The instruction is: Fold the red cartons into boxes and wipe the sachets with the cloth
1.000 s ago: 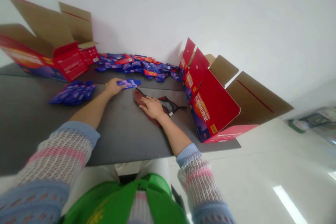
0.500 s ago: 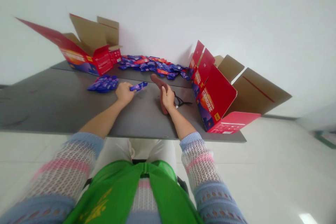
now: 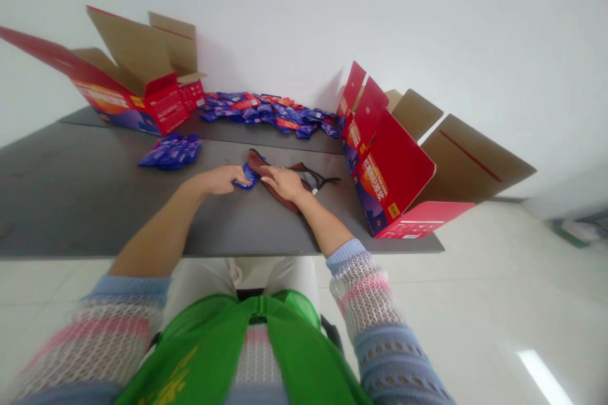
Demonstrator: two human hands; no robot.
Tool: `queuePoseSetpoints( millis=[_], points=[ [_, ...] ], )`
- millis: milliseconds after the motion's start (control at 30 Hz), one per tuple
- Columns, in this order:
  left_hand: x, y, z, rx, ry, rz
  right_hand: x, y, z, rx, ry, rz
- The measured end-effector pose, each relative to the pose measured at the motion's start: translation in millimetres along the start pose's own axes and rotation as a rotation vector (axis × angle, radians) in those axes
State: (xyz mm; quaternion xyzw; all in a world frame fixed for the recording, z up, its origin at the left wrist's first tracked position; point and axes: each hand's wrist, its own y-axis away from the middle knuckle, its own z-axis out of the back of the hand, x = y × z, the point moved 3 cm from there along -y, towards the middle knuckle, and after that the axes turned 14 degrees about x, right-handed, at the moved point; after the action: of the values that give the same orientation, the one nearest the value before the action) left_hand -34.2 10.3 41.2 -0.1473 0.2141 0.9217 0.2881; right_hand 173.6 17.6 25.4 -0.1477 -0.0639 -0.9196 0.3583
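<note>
A small blue sachet (image 3: 247,177) lies on the grey table, its near end pinched by my left hand (image 3: 222,180). Across it rests the brown sole of a sandal (image 3: 257,162), held from above by my right hand (image 3: 284,183). The sandal covers part of the sachet, so whether it presses down on it I cannot tell. Black straps (image 3: 325,181) stick out to the right, beyond my right hand. Left of my hands is a neat, overlapping batch of blue sachets (image 3: 171,152).
A long heap of blue and red sachets (image 3: 273,112) lies along the wall. One open red carton (image 3: 161,104) stands at the back left, and another red carton (image 3: 399,164) with raised flaps stands at the right. The table's front edge (image 3: 256,255) is near my lap.
My right hand has brought the sandal left and lower, tilting it over the sachet. The sachet in my left hand has moved down to meet it. The view has shifted slightly.
</note>
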Motion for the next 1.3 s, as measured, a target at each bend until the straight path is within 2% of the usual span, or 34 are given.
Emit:
queuePoseSetpoints(
  millis=[100, 267, 367, 500, 667, 767, 867, 967, 1033, 1100, 1233, 1300],
  points=[
    [5, 16, 2.1, 0.194, 0.031, -0.141, 6, -1, -1, 0.043, 0.024, 0.098],
    [4, 26, 5.5, 0.369, 0.037, -0.15, 19, 1, -2, 0.072, -0.066, 0.315],
    [-2, 26, 7.3, 0.462, 0.061, -0.172, 30, 1, -8, 0.104, -0.041, 0.386],
    [-7, 23, 10.9, 0.482, 0.162, -0.207, 37, -2, -14, 0.146, 0.039, 0.369],
    [-10, 9, 10.0, 0.48, 0.04, -0.14, 34, -10, -11, 0.15, 0.055, 0.31],
    [-11, 3, 8.5, 0.443, 0.106, -0.134, 25, -20, -9, 0.123, 0.06, 0.184],
    [-7, 9, 7.2, 0.423, 0.149, -0.106, 10, -32, -10, 0.101, 0.084, 0.08],
    [-2, 22, 6.0, 0.405, 0.149, -0.12, -4, -39, -12, 0.082, 0.099, 0.025],
    [3, 25, 4.5, 0.351, 0.195, -0.117, -9, -38, -12, 0.072, 0.101, 0.021],
    [10, 21, 2.6, 0.223, 0.276, -0.012, -7, -33, -11, 0.078, 0.103, 0.067],
    [23, 5, -1.3, -0.188, 0.463, 0.359, 9, -14, -8, 0.132, 0.103, 0.267],
    [23, 1, -3.2, -0.3, 0.488, 0.451, 18, -5, -9, 0.147, 0.104, 0.347]
  ],
)
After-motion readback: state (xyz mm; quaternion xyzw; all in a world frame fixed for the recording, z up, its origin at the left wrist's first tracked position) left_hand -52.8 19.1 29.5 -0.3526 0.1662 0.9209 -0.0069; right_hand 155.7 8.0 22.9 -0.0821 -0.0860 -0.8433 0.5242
